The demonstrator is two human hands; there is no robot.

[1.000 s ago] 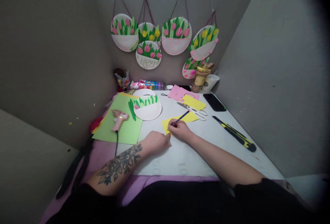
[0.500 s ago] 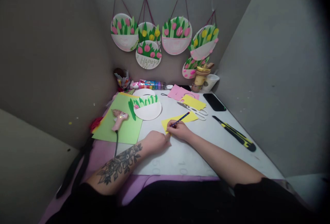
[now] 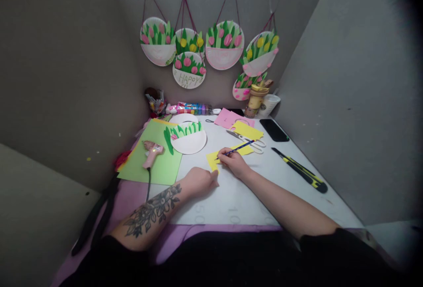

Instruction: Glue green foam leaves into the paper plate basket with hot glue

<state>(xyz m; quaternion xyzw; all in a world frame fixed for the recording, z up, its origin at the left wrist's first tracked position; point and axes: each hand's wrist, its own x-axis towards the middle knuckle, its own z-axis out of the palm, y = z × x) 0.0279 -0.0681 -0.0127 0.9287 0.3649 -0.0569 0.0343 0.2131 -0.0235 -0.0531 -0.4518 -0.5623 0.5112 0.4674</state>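
A dark patterned pencil [image 3: 238,147] is gripped in my right hand [image 3: 232,162], its tip down at a strip of yellow paper [image 3: 213,161]. Closed at the near corner of that paper is my left hand [image 3: 202,182], its fingertips on the edge; the other fingers are curled under and partly hidden. Just beyond my hands lies a cut paper plate [image 3: 189,140] with green paper leaves and one pink tulip. White-handled scissors [image 3: 257,144] rest behind the pencil, by another yellow sheet [image 3: 247,130].
At left, a pink hot glue gun [image 3: 152,153] lies on green paper [image 3: 132,169]. To the right are a utility knife [image 3: 300,171] and a black phone [image 3: 274,130]. Pink paper [image 3: 228,117] and a white cup [image 3: 269,104] stand farther back. Decorated plates [image 3: 224,57] hang on the wall.
My right hand has shifted slightly right, and the pencil now leans lower, its top farther right. More of the yellow paper shows between my hands. The left hand stays in place.
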